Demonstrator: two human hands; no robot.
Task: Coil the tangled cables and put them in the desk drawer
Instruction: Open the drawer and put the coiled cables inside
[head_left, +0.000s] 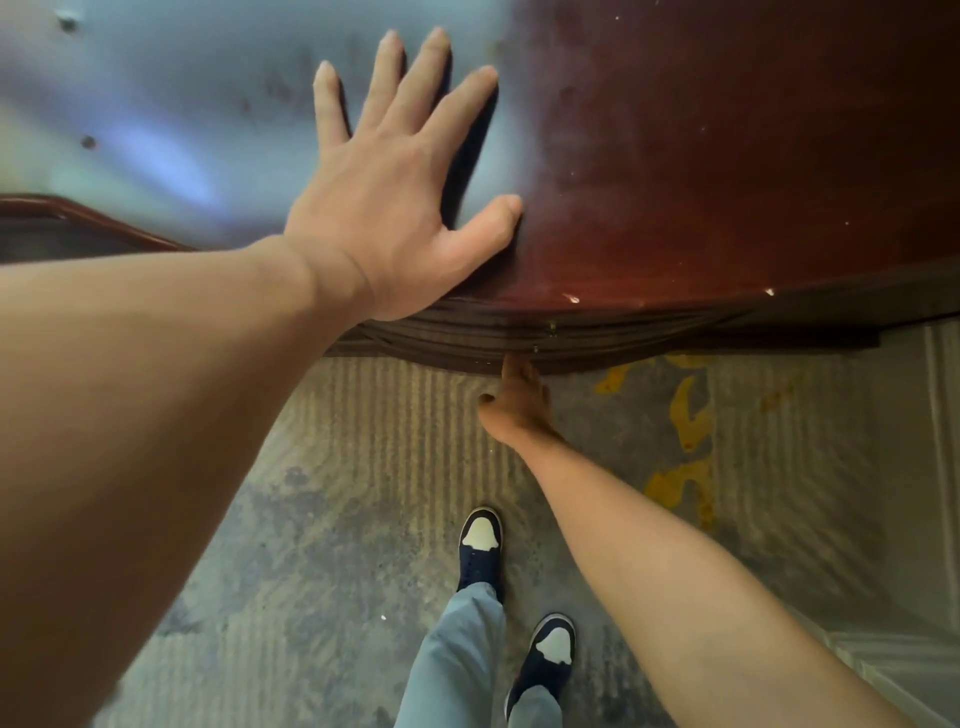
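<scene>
- Cables are nowhere visible in the head view, so I cannot tell where they are; the desk (701, 156) top shows bare dark red wood.
- My left hand (395, 208) lies flat on the desk top with fingers straight and spread, holding nothing; I judge it steadies the desk.
- My right hand (514, 402) reaches under the front edge (519, 338), probably at the drawer; its fingers are hidden, so I cannot tell their state.
- Below, my shoes (480, 545) stand on worn carpet (311, 519).
</scene>
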